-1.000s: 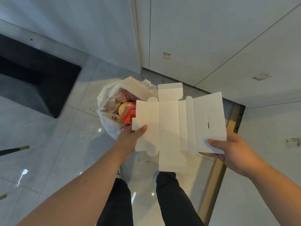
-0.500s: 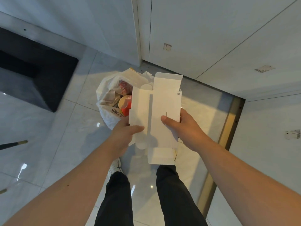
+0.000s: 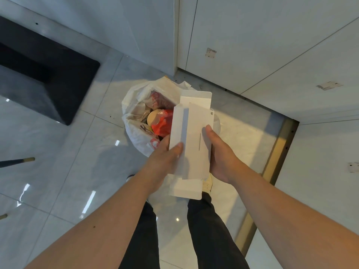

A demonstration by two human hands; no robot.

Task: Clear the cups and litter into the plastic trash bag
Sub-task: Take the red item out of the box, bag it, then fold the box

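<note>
both hands clamped on folded white box [image 3: 191, 140], l hand [image 3: 165, 162] thumb on top, r hand [image 3: 219, 154] gripping edge, above trash bag [image 3: 136, 133]

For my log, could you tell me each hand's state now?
Left hand: closed on the folded white cardboard box.
Right hand: closed on it too.

You've got the white cardboard box [image 3: 191, 136] folded flat, long and upright, just over the bag's near edge. Below it the white plastic bag [image 3: 136, 133] sits open on the floor, holding a tan cup [image 3: 153, 117] and red wrapper [image 3: 163, 123].
</note>
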